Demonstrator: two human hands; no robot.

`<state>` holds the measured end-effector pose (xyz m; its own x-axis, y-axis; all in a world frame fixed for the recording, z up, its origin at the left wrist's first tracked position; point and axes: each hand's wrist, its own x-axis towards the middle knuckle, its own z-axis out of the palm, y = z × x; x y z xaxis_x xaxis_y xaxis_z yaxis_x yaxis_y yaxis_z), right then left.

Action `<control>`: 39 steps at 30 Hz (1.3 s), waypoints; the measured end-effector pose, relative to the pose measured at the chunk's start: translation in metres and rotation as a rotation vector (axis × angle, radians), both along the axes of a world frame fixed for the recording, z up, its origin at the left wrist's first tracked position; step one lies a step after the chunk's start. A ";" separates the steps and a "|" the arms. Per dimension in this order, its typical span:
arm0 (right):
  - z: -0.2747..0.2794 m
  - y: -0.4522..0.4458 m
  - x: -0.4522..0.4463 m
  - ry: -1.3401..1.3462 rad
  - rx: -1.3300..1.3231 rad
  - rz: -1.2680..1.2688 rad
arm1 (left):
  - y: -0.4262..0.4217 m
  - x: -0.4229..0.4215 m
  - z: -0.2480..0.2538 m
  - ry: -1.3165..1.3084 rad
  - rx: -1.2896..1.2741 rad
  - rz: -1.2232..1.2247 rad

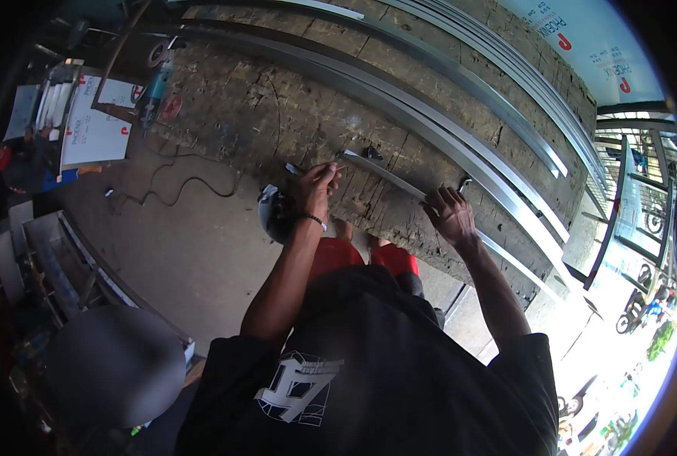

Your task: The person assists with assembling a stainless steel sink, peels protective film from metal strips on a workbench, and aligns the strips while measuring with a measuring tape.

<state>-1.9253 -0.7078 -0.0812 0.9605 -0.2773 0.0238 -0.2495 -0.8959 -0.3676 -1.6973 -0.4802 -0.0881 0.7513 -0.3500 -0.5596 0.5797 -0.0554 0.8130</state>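
Observation:
My left hand (319,187) is closed near the front edge of the wooden workbench, a beaded band on its wrist. A thin stick-like tool (342,167) pokes out of its fingers; its kind is too small to tell. The tip is beside the left end of a narrow metal strip (388,176) lying on the bench. Curled over that strip further right is my right hand (451,215), gripping it from above. A small black piece (373,153) lies just beyond the strip's left end. Close to my right fingers is a small shiny bent piece (465,184).
Long metal profiles (430,121) run across the scarred workbench (232,99). A teal power tool (155,93) and a red disc (171,108) lie at its left end. A cable (179,199) trails over the floor. A trough-like metal frame (65,251) stands lower left.

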 end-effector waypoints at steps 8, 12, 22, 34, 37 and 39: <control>0.022 0.026 0.062 -0.023 -0.054 0.038 | -0.014 0.005 -0.008 -0.096 -0.026 0.020; 0.009 0.042 0.125 -0.092 0.064 0.074 | -0.024 0.004 -0.012 -0.094 -0.167 0.123; -0.010 0.051 0.152 -0.085 0.265 0.113 | -0.031 -0.004 -0.010 -0.094 -0.070 0.171; -0.025 0.048 0.144 -0.057 0.232 0.157 | -0.045 -0.009 -0.012 -0.189 0.080 0.235; -0.024 0.051 0.144 -0.051 0.213 0.121 | -0.039 -0.007 0.004 -0.148 0.175 0.222; -0.026 0.050 0.144 -0.055 0.233 0.127 | -0.038 -0.009 0.003 -0.163 0.163 0.193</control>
<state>-1.7813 -0.6574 -0.1068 0.9869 -0.1592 0.0268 -0.1147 -0.8083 -0.5775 -1.7063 -0.5182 -0.0850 0.8796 -0.1077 -0.4634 0.4549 -0.0945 0.8855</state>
